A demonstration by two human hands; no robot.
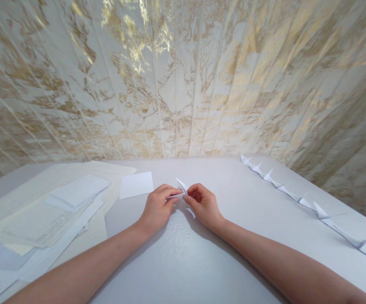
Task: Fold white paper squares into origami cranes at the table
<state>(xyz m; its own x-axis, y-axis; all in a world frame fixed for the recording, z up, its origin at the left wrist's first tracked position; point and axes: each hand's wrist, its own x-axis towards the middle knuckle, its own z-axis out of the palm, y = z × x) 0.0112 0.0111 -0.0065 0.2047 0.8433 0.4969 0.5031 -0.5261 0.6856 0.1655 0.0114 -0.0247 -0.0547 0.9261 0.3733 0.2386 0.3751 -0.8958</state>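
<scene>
A small piece of folded white paper is held between my two hands above the middle of the table, one pointed flap sticking up. My left hand pinches its left side between thumb and fingers. On the other side, the thumb and curled fingers of my right hand grip it near the base of the point. My fingers hide part of the folds. Just beyond my left hand lies a flat white paper square.
Overlapping papers, some printed, form a loose pile on the left of the white table. Along the right edge runs a row of folded paper figures with pointed tips. A gold-patterned wall covering rises behind the table.
</scene>
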